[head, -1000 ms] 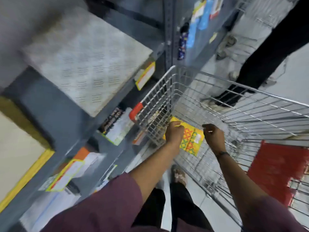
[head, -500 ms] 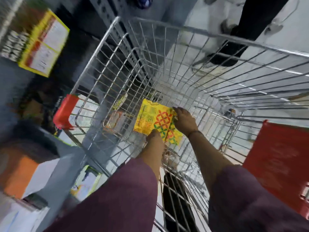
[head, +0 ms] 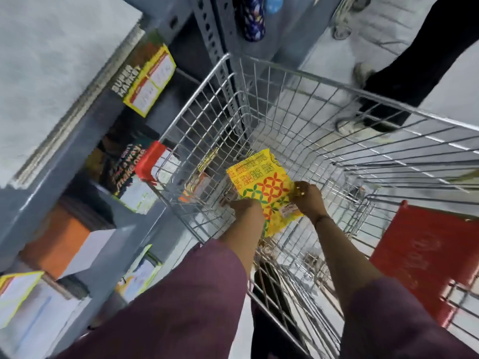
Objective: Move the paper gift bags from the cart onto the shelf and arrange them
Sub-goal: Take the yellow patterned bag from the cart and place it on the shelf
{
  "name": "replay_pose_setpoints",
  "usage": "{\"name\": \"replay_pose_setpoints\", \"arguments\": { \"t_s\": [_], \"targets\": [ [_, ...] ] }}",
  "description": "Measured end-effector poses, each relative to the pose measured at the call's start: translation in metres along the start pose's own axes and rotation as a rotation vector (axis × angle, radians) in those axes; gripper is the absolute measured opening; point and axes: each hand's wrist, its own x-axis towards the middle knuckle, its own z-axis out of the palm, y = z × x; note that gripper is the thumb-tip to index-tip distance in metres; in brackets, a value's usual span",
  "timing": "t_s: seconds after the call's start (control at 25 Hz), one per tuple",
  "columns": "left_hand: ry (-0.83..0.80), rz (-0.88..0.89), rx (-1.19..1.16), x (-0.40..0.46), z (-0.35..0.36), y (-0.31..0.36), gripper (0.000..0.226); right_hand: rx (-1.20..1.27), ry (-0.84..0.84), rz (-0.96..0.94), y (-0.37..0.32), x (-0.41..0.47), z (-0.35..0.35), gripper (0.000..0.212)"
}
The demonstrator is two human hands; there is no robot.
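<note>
Here both hands, left [head: 243, 207] and right [head: 307, 196], grip the yellow gift bag's [head: 261, 185] edges inside the roomy cart [head: 298, 73].

Single head cam, wide-angle, looking steeply down into wire cart [head: 298, 120] at close range; shelf [head: 77, 141] along left edge.

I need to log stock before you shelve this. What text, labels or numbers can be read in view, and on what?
"SUPER MARKET": white letters on the dark part of the shelf tag; its price panels are blurred.
"way" and "make one": partly legible on a dark packet on the shelf; the rest is blurred.
Sticker on the yellow gift bag: too small to read.
Red cart panel: faint script, unreadable.
</note>
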Motion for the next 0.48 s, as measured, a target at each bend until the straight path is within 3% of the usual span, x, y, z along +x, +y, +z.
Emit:
{"name": "replay_pose_setpoints", "arguments": {
  "t_s": [0.2, 0.48],
  "targets": [
    [0.086, 0.183, -0.273, -0.046, -0.044, 0.008, 0.037, 0.419, -0.019, 0.036, -0.036, -0.049, -0.036, 0.044],
    [-0.007, 0.661, -0.304, -0.128, -0.137, 0.006, 0.036, 0.795, -0.136, -0.180, -0.097, -0.131, -0.069, 0.034]
  ]
}}
